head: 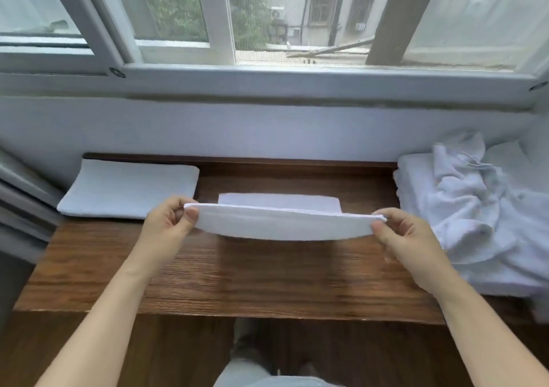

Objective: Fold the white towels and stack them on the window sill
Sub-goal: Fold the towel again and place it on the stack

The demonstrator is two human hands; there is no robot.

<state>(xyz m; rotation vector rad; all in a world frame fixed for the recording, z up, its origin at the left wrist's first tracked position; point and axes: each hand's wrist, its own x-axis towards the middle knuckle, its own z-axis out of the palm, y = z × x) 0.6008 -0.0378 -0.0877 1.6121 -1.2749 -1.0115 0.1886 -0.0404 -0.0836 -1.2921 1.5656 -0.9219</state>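
On my table (237,273): folded towel (127,192) at ten o'clock, towel heap (475,208) at two, held towel (282,223) between.

Sill (267,273): dark wood, visible grain, slight sheen. Towels (279,223): white matt cloth. Window frame (217,15): white, smooth.

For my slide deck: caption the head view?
Both hands stretch a folded white towel above the wooden sill.
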